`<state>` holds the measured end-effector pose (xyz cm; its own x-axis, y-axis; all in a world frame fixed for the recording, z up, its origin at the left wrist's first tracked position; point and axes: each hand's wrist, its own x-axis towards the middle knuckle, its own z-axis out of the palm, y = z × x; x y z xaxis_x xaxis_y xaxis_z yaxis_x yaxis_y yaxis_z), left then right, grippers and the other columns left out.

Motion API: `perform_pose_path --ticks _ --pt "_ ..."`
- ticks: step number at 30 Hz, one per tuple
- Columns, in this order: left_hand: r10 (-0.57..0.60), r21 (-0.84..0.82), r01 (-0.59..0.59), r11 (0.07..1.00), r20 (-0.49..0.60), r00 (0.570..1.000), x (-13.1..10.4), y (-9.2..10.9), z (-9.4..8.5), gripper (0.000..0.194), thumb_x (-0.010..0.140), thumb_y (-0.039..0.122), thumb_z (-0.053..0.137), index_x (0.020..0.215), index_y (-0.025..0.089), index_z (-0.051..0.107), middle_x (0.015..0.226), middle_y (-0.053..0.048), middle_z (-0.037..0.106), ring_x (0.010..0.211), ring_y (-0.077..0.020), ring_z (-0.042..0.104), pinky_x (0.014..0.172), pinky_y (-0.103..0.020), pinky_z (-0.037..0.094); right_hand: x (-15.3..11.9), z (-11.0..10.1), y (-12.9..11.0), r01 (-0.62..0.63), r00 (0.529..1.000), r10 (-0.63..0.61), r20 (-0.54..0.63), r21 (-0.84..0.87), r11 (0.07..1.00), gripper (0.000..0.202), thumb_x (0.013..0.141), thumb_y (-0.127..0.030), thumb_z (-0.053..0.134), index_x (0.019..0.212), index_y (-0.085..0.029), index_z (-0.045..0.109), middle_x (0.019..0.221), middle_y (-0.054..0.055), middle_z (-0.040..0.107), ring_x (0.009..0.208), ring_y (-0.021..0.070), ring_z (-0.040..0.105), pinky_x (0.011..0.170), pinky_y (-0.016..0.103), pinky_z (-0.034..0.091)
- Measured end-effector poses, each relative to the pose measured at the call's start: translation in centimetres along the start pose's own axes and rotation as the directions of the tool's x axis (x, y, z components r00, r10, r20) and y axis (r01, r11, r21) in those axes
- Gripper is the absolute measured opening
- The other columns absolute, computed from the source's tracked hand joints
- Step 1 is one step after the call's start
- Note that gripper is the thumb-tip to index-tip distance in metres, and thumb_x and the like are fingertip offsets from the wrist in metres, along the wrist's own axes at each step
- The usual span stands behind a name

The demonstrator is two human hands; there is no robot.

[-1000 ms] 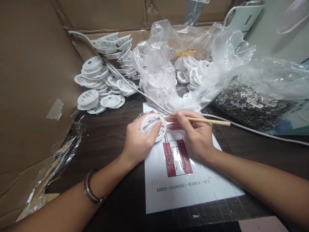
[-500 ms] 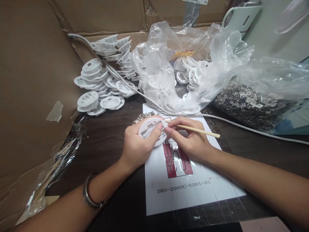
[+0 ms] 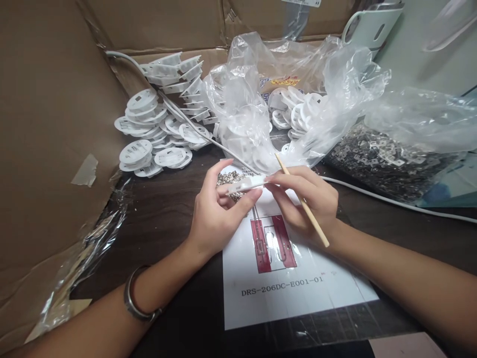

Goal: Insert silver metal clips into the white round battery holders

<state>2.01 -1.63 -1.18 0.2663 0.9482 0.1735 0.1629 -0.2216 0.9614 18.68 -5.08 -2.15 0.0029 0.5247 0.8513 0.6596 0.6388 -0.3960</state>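
Note:
A round white plastic part (image 3: 246, 185) is turned nearly edge-on above the printed sheet, its slotted face hard to see. My left hand (image 3: 212, 216) grips it between thumb and fingers. The thumb and forefinger of my right hand (image 3: 315, 196) pinch the part's right end. A thin wooden stick (image 3: 313, 221) also rests in that hand, slanting down to the right across the fingers. Just behind my left fingers lies a small heap of shiny metal pieces (image 3: 229, 179), partly hidden by the hand and the part.
Stacked white discs (image 3: 141, 107) stand at the back left. An open clear bag (image 3: 246, 94) holds more discs, and another bag of metal pieces (image 3: 387, 154) lies at right. A white cable (image 3: 357, 187) crosses the table. The drawing sheet (image 3: 238, 311) lies beneath my hands.
The white part has tipped from face-on to edge-on. My right hand has closed on its end, and the stick has swung from nearly level to a steep slant.

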Motion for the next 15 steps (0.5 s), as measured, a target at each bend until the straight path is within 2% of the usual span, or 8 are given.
perform_pose_path --ticks 2,4,7,9,11,13,15 --pt "0.016 0.024 -0.017 1.000 0.050 0.999 0.0 -0.1 -0.1 0.058 0.075 0.045 0.073 0.123 0.021 0.053 0.072 0.000 0.064 0.045 -0.0101 0.055 0.043 -0.023 0.048 0.1 -0.3 0.1 0.092 0.996 -0.091 0.020 -0.038 0.995 0.017 0.086 -0.008 0.059 0.094 -0.021 0.066 0.085 0.003 0.067 0.074 0.0124 0.064 0.062 0.025 0.053" --pt "0.047 0.041 -0.052 0.998 0.105 0.993 -0.1 0.1 -0.2 0.049 0.078 0.046 0.069 0.118 0.019 0.057 0.070 0.000 0.062 0.048 -0.0107 0.056 0.047 -0.024 0.049 0.2 -0.4 -0.1 0.133 0.991 -0.132 0.030 -0.042 0.990 0.016 0.086 -0.007 0.058 0.093 -0.020 0.066 0.083 0.003 0.067 0.071 0.0120 0.064 0.061 0.024 0.052" --pt "0.102 0.031 -0.108 0.994 0.158 0.982 -0.2 0.4 -0.3 0.044 0.082 0.045 0.065 0.115 0.018 0.058 0.083 -0.003 0.064 0.061 -0.0122 0.059 0.056 -0.025 0.052 0.4 -0.6 -0.4 0.152 0.986 -0.149 0.077 -0.041 0.988 0.013 0.086 -0.009 0.059 0.094 -0.016 0.066 0.085 0.005 0.066 0.075 0.0133 0.065 0.064 0.025 0.053" --pt "0.125 0.003 -0.127 0.992 0.169 0.978 -0.2 0.5 -0.4 0.043 0.082 0.044 0.064 0.115 0.017 0.057 0.095 -0.005 0.064 0.069 -0.0135 0.061 0.061 -0.025 0.052 0.6 -0.9 -0.3 0.145 0.985 -0.140 0.102 -0.047 0.988 0.014 0.091 -0.018 0.055 0.098 -0.015 0.066 0.088 0.006 0.064 0.077 0.0136 0.063 0.066 0.026 0.052" --pt "0.138 -0.031 -0.135 0.990 0.165 0.977 -0.3 0.5 -0.6 0.043 0.082 0.043 0.063 0.115 0.017 0.056 0.098 -0.006 0.064 0.072 -0.0142 0.060 0.063 -0.026 0.052 0.7 -1.5 -0.4 0.139 0.989 -0.134 0.060 -0.087 0.986 0.028 0.097 -0.030 0.043 0.098 -0.016 0.068 0.086 0.006 0.057 0.078 0.0145 0.058 0.066 0.029 0.051" --pt "0.152 -0.050 -0.146 0.988 0.150 0.977 -0.3 0.4 -0.6 0.043 0.082 0.043 0.064 0.116 0.018 0.056 0.097 -0.005 0.064 0.074 -0.0151 0.060 0.064 -0.027 0.051 0.9 -2.6 -1.2 0.138 0.990 -0.137 0.015 -0.105 0.985 0.045 0.100 -0.037 0.032 0.087 -0.016 0.069 0.084 0.007 0.049 0.082 0.0167 0.053 0.071 0.033 0.050" --pt "0.160 -0.054 -0.154 0.987 0.137 0.977 -0.3 0.2 -0.7 0.044 0.081 0.042 0.065 0.117 0.019 0.056 0.099 -0.005 0.064 0.077 -0.0169 0.061 0.064 -0.028 0.051 1.1 -3.9 -2.9 0.077 0.991 -0.081 0.111 0.034 0.996 0.048 0.101 -0.037 0.028 0.079 -0.017 0.066 0.084 0.006 0.049 0.083 0.0167 0.054 0.075 0.034 0.049"
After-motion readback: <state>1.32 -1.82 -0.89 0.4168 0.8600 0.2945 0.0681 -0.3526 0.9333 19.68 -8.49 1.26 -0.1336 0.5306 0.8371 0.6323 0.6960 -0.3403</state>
